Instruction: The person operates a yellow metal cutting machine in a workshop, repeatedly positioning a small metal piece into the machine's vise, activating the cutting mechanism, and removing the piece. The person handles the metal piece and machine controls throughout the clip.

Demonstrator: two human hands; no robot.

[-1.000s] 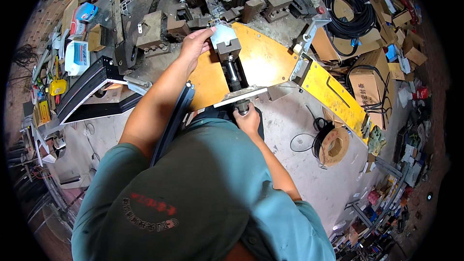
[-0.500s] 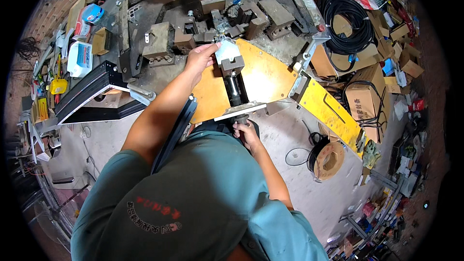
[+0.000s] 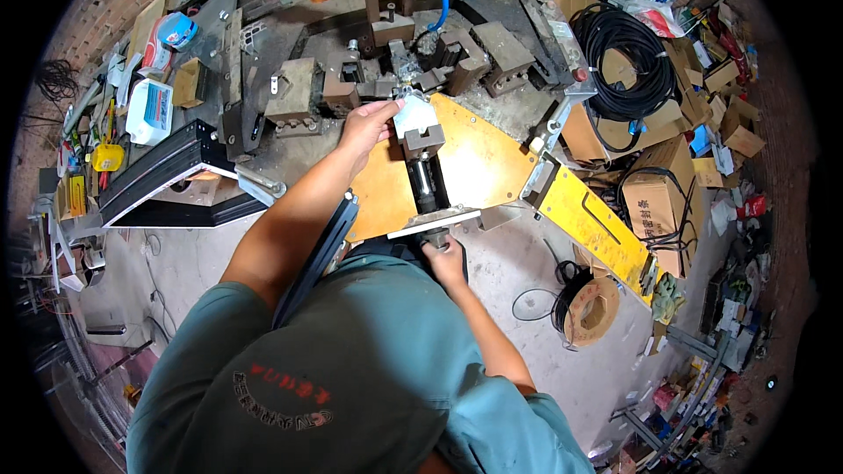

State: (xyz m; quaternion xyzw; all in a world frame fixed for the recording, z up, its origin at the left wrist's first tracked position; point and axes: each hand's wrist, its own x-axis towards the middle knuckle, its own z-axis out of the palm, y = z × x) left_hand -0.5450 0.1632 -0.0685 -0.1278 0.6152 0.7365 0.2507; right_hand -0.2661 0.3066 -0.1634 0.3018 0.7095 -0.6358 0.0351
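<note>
At the middle of the bench, my left hand (image 3: 369,130) pinches the left edge of a small pale metal plate (image 3: 416,114). A notched dark metal block (image 3: 423,140) lies against the plate's near end. From that block a shiny cylindrical rod (image 3: 425,180) runs towards me, above a tan board (image 3: 481,142). Close to my body, my right hand (image 3: 446,262) is closed around a dark handle (image 3: 434,239) below a light crossbar (image 3: 435,223). Part of that handle is hidden by my fingers.
Heavy steel blocks (image 3: 295,92) stand on the bench beyond my hands. Black framed profiles (image 3: 167,171) lie to the left. A yellow slotted panel (image 3: 597,218) slopes down at right, near a black cable coil (image 3: 618,61), cartons (image 3: 663,184) and a spool (image 3: 590,311).
My right hand has turned on the handle and sits slightly lower, its fingers less visible. My left hand keeps its place at the plate. The view has tilted, bringing an orange lever into sight.
</note>
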